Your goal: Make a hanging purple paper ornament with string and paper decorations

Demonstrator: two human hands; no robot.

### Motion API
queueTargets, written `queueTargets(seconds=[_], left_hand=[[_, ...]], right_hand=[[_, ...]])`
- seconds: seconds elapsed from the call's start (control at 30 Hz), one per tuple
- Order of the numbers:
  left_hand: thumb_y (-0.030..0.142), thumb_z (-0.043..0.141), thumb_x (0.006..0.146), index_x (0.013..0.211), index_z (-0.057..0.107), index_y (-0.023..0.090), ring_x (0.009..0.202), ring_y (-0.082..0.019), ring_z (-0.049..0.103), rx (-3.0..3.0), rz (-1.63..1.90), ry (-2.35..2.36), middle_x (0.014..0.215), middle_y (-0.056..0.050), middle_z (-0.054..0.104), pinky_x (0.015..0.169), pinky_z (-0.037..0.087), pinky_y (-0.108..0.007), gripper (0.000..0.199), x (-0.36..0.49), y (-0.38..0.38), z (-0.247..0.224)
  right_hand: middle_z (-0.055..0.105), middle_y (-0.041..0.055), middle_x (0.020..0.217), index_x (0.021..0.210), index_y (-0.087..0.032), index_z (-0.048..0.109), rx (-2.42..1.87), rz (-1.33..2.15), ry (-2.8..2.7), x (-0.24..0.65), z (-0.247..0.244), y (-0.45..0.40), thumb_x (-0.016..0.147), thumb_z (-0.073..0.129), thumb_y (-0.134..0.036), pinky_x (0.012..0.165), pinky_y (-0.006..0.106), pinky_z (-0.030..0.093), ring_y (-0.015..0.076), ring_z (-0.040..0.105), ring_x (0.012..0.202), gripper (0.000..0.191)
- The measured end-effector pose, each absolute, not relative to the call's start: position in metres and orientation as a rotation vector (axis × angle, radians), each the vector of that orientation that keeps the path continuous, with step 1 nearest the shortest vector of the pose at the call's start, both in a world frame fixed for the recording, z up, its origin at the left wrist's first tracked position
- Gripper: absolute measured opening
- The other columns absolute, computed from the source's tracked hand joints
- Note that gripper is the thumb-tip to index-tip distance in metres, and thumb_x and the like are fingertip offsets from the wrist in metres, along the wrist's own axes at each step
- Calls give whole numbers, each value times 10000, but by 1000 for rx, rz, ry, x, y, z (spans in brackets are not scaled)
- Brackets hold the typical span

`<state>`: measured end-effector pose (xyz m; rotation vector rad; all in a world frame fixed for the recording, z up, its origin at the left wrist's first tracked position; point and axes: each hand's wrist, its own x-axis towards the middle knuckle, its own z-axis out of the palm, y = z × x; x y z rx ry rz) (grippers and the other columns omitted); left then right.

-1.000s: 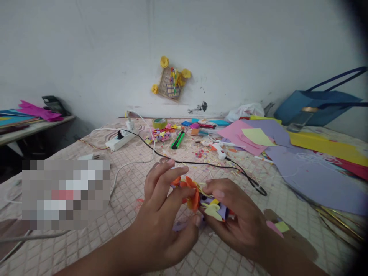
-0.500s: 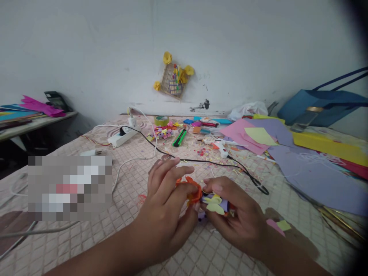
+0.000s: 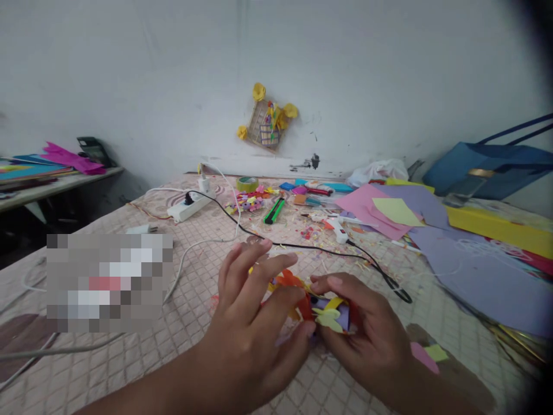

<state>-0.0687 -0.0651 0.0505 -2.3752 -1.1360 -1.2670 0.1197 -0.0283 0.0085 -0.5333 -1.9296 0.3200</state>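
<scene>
Between my two hands is a colourful paper craft, with an orange paper flower (image 3: pixel 288 279) at its left and a pale yellow butterfly-shaped cutout (image 3: pixel 329 319) over a purple part at its right. My left hand (image 3: pixel 254 317) pinches the orange petals between thumb and index finger, its other fingers spread above. Around the purple part my right hand (image 3: pixel 367 323) is wrapped, thumb below and fingers on top. The craft's underside and far side are hidden by my hands.
Past my hands lie a green cutter knife (image 3: pixel 274 211), a glue gun (image 3: pixel 339 230) with a black cord, a roll of tape (image 3: pixel 247 184) and paper scraps. A power strip (image 3: pixel 191 206) stands left. Coloured sheets (image 3: pixel 479 282) and a blue bag (image 3: pixel 488 167) are at right.
The paper craft has turned a little in my hands, showing more orange petals and a yellow strip by the butterfly. Both hands stay on it; the whole view has shifted slightly.
</scene>
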Motion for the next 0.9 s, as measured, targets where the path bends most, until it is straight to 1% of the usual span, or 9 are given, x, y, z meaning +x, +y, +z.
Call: queueTargets(seconds=[0.1,0.2,0.33,0.5,0.67,0.8,0.9], left_hand=[[234,676,740,984,601,161,1232,-341,404,-2369,-1278,-1101,1190,-125,560,1048,273,-577,265,-67,-66,49],[245,691,732,1005,585,166,1230,-327,405,-2329,-1287,-1082,1166,-116,567,1063,257,-557,304,-66,-66,47],[217,695,727,989,550,165,1239,-310,395,-2262,-1321,-1055,1152,-114,568,1081,237,-544,303,-65,-65,45],[202,694,725,944,530,175,1220,-288,410,-2252,-1345,-1055,1126,-98,576,1086,238,-525,275,-65,-63,45],[236,686,737,940,558,181,1210,-287,409,-2282,-1309,-1063,1133,-93,576,1089,207,-508,246,-66,-64,46],[262,677,750,948,585,180,1213,-302,401,-2308,-1262,-1082,1148,-100,574,1078,200,-514,233,-68,-65,48],[292,677,757,988,595,177,1229,-303,385,-2327,-1218,-1104,1166,-107,571,1083,181,-513,271,-70,-65,50]], right_hand=[[618,72,1082,1288,-283,428,-468,346,-1916,121,9,-28,753,603,-20,822,394,568,228,611,1035,621],[637,73,1063,1290,-284,431,-442,355,-1894,121,13,-29,733,636,-22,819,406,573,236,620,1022,649],[651,69,1028,1278,-264,440,-410,323,-1881,119,19,-30,736,610,-1,806,372,581,214,626,993,626],[638,90,1023,1178,-193,527,-457,246,-1939,118,26,-31,730,598,-7,795,322,574,205,629,985,490],[653,80,978,1101,-188,570,-467,212,-1924,116,28,-31,730,596,-19,756,290,584,188,650,925,408],[655,74,996,1059,-191,569,-488,205,-1961,118,27,-31,735,609,-30,787,273,575,172,651,934,365],[660,74,977,1048,-194,564,-468,200,-1990,119,29,-30,746,606,-42,770,272,579,176,654,935,340]])
